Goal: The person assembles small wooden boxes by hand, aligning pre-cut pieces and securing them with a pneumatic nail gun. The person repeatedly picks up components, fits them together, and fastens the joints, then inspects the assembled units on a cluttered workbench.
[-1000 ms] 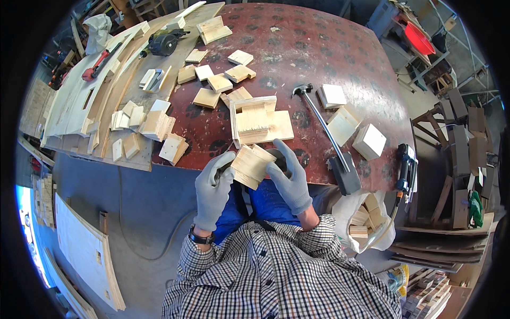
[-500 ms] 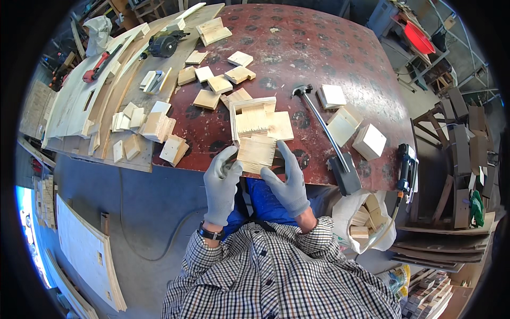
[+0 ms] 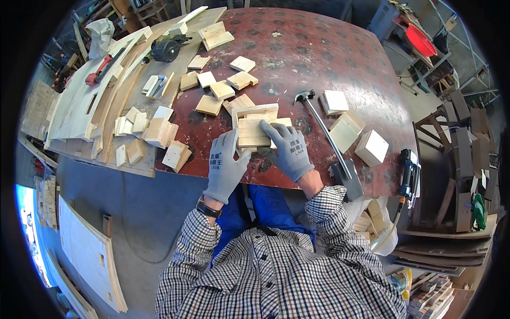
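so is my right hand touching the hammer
Apart: the head view shows a strip of red tabletop between your right hand and the hammer.

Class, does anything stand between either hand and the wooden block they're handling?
Nothing visible does: the right hand touches the wooden block, and the left hand is directly beside its left edge.

A gloved left hand (image 3: 226,166) and right hand (image 3: 289,149) grip a wooden block (image 3: 251,133) over a red bench (image 3: 340,53). A hammer (image 3: 325,133) lies nearby.
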